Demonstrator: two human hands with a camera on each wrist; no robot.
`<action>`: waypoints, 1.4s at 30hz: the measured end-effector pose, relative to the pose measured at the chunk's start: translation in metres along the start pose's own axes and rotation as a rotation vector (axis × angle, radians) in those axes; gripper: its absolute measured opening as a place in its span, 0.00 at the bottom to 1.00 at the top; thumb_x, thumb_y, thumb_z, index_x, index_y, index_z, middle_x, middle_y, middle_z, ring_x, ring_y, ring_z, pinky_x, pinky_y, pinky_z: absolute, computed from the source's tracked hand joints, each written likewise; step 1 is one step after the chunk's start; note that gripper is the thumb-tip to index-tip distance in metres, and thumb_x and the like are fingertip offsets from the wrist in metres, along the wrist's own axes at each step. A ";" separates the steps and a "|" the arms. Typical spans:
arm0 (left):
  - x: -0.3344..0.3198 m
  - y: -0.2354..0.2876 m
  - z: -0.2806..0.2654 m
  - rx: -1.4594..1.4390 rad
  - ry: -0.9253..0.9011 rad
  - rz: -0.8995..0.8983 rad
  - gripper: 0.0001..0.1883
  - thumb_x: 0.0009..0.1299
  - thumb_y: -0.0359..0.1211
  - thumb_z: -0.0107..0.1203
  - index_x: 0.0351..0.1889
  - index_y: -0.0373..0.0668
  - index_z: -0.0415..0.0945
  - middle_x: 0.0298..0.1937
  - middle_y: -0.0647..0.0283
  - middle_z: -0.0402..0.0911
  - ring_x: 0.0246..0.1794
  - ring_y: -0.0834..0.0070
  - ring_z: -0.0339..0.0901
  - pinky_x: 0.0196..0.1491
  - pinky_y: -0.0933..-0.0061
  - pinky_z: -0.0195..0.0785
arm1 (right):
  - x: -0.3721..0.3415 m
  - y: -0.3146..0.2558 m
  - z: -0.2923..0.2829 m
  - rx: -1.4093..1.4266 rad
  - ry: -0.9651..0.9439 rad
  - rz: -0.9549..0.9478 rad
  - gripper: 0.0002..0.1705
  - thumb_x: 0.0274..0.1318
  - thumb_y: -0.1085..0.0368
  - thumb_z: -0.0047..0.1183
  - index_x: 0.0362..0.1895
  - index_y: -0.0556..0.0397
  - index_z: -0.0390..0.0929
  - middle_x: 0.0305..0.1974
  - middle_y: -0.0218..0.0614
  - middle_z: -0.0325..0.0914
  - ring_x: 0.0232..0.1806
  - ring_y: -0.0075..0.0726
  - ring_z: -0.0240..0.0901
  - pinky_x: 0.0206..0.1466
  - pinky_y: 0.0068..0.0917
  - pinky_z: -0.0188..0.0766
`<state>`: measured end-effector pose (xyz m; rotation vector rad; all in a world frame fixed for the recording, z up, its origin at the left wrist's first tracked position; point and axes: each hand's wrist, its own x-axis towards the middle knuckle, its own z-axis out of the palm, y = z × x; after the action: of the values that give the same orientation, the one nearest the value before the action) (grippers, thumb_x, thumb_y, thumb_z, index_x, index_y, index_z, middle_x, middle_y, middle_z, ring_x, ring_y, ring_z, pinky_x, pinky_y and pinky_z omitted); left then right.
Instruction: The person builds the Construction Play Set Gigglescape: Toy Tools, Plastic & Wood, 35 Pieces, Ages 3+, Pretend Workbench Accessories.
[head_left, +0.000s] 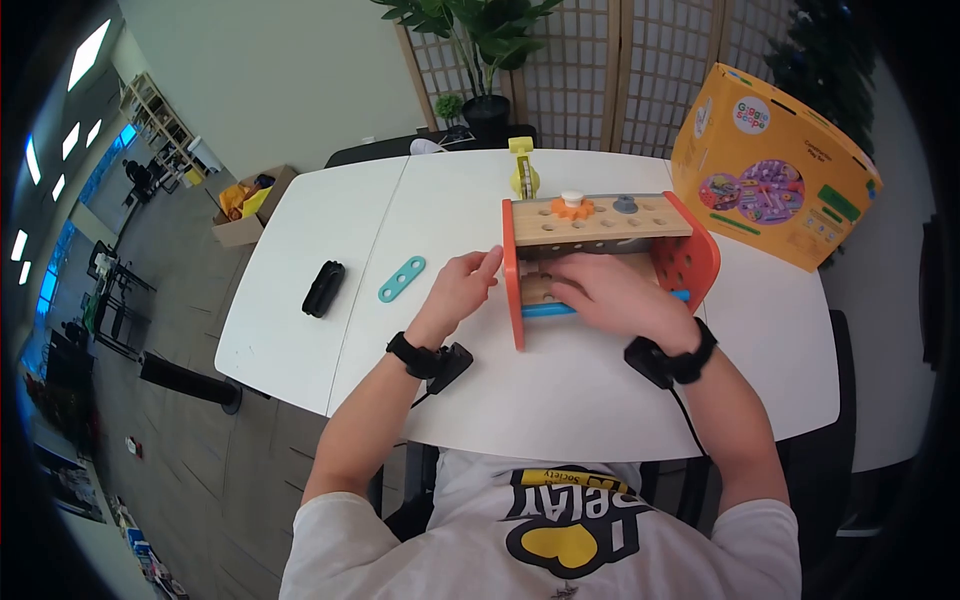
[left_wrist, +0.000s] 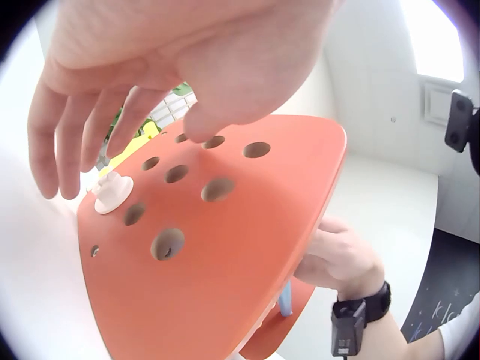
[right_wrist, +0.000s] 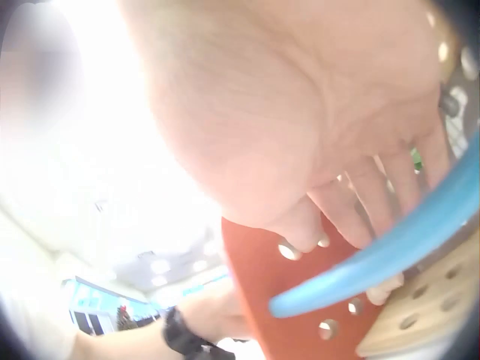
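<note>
A toy workbench with orange-red side panels (head_left: 511, 280) and a wooden top (head_left: 600, 222) stands on the table. My left hand (head_left: 462, 292) is at the outer face of its left panel, fingers extended and spread. In the left wrist view, the thumb overlaps the panel's holes and the fingertips hang close to a white plastic bolt (left_wrist: 112, 193) set in that panel. My right hand (head_left: 612, 293) reaches into the bench over a blue rod (head_left: 550, 310), fingers towards the left panel's inner face. The rod partly hides those fingers (right_wrist: 371, 195); I cannot tell whether they pinch anything.
An orange gear (head_left: 572, 208) and a grey bolt (head_left: 625, 204) sit on the bench top. Behind stands a yellow-green toy (head_left: 523, 170); at right, a large yellow box (head_left: 770, 170). A teal strip with holes (head_left: 402, 279) and a black case (head_left: 323, 289) lie left.
</note>
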<state>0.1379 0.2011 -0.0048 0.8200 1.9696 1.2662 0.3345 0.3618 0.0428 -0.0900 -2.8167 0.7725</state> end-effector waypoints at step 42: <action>-0.025 0.018 0.009 0.043 -0.047 0.475 0.46 0.64 0.23 0.69 0.80 0.50 0.59 0.85 0.60 0.54 0.80 0.60 0.61 0.76 0.59 0.63 | -0.095 0.082 -0.063 0.804 0.448 0.297 0.51 0.55 0.84 0.56 0.81 0.50 0.49 0.64 0.52 0.77 0.65 0.40 0.76 0.70 0.35 0.70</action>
<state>0.1630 0.1927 0.0138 1.3844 1.8288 1.4501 0.4418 0.4522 0.0356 -0.4788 -1.9294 1.6432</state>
